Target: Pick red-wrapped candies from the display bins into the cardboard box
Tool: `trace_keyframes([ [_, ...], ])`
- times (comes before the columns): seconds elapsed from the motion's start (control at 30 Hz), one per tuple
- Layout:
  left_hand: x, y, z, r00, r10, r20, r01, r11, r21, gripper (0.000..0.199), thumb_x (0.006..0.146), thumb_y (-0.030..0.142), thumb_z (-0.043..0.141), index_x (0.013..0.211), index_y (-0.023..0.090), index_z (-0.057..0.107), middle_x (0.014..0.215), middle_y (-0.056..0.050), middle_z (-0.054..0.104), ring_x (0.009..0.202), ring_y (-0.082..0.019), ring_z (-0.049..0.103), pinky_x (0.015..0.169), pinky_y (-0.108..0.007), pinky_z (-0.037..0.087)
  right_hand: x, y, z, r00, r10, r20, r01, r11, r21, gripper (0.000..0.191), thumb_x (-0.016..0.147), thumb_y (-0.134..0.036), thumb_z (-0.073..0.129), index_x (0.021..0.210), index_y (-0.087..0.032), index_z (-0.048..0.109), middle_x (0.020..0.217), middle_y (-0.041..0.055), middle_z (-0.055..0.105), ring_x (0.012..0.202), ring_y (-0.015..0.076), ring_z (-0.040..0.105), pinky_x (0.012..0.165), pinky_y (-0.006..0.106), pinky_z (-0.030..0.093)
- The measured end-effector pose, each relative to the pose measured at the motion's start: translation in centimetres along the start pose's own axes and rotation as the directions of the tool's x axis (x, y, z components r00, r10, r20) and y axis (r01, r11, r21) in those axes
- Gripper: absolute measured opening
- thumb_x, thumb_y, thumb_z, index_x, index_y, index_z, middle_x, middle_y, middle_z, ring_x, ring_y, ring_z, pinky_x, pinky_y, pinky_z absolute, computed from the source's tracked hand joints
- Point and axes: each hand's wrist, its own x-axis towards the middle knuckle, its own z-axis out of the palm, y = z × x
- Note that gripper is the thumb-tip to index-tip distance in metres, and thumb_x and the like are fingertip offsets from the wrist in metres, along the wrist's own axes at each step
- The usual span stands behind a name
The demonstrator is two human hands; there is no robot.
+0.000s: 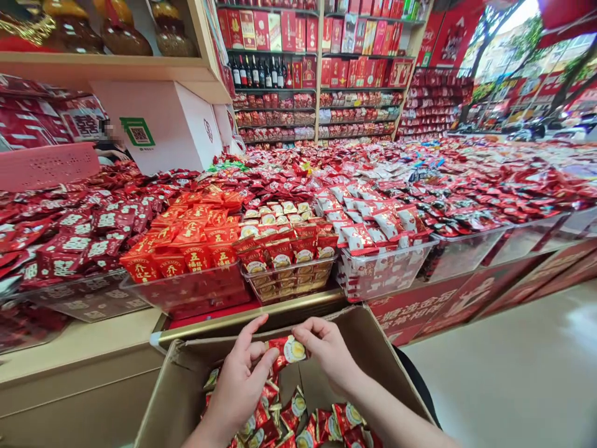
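Between my two hands is a red wrapped candy (290, 350) with a pale round picture on its front, held over an open cardboard box (161, 398). My left hand (240, 376) pinches the candy's left end between thumb and fingers, its index finger raised. The right end sits in the pinch of my right hand (329, 351). Below them in the box lie several loose candies (293, 407) in similar red and gold wrappers. Just beyond the box, a clear bin (291, 280) holds upright rows of candies in matching wrappers.
Beside that bin stand a bin of orange-red packets (186, 289) on the left and a bin of white-and-red packets (385, 267) on the right. More filled bins (476, 249) run along the counter. A pink basket (46, 167) is at the far left. Shelves (319, 74) rise behind.
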Motion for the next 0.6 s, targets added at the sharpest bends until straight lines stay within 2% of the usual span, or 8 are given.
trace_keyframes([
  [0.07,0.1,-0.3,-0.2,0.997,0.029,-0.070,-0.026,0.999,0.047,0.048,0.079,0.037,0.046,0.122,0.023,0.028,0.054,0.010,0.044,0.049,-0.010,0.042,0.049,-0.021,0.035,-0.1,0.5,0.4,0.999,0.014,-0.041,-0.012,0.999,0.035,0.032,0.064,-0.044,0.064,0.058,-0.014,0.054,0.049,-0.0029,0.046,0.046,0.0080,0.037,0.047,0.021,0.029],
  [0.13,0.2,-0.7,-0.4,0.991,0.073,-0.114,-0.057,0.989,0.136,0.044,0.080,0.039,0.043,0.120,0.024,0.030,0.059,0.007,0.052,0.056,-0.013,0.050,0.058,-0.024,0.041,-0.2,1.1,0.6,0.999,0.039,-0.032,-0.038,0.999,0.035,0.035,0.064,-0.046,0.063,0.059,-0.013,0.053,0.050,-0.0022,0.046,0.046,0.0080,0.038,0.046,0.022,0.029],
  [0.23,0.2,-0.8,-0.5,0.983,0.113,-0.143,-0.076,0.967,0.245,0.040,0.081,0.040,0.040,0.117,0.025,0.031,0.067,0.005,0.061,0.064,-0.015,0.057,0.068,-0.027,0.043,-0.3,1.8,0.7,1.000,0.025,-0.007,-0.025,1.000,-0.001,0.038,0.065,-0.048,0.062,0.060,-0.012,0.051,0.050,-0.0024,0.045,0.046,0.0075,0.037,0.047,0.022,0.028],
  [0.37,0.0,-0.8,-0.2,0.965,0.136,-0.224,-0.096,0.979,0.180,0.037,0.080,0.039,0.041,0.114,0.027,0.033,0.067,0.007,0.063,0.063,-0.013,0.058,0.067,-0.024,0.043,-0.5,2.4,0.7,1.000,-0.004,-0.015,0.005,0.998,0.066,0.039,0.067,-0.048,0.061,0.058,-0.013,0.046,0.049,-0.0035,0.042,0.047,0.0066,0.035,0.048,0.021,0.028],
  [0.47,0.0,-1.4,-0.4,0.952,0.205,-0.227,-0.156,0.964,0.215,0.035,0.080,0.038,0.042,0.113,0.029,0.037,0.065,0.008,0.061,0.059,-0.012,0.056,0.063,-0.021,0.042,-0.4,2.8,0.5,0.997,-0.007,0.082,-0.002,0.995,0.100,0.036,0.066,-0.046,0.062,0.061,-0.013,0.048,0.053,-0.0026,0.045,0.049,0.0072,0.039,0.049,0.021,0.031],
  [0.6,0.3,-2.7,-1.3,0.946,0.306,-0.101,-0.260,0.910,0.322,0.031,0.079,0.035,0.045,0.110,0.033,0.045,0.059,0.008,0.056,0.053,-0.011,0.051,0.057,-0.019,0.040,-0.3,3.8,-0.4,0.953,0.010,0.302,-0.025,0.999,0.047,0.032,0.060,-0.036,0.071,0.079,-0.014,0.058,0.069,0.0009,0.056,0.062,0.0103,0.048,0.060,0.023,0.037],
])
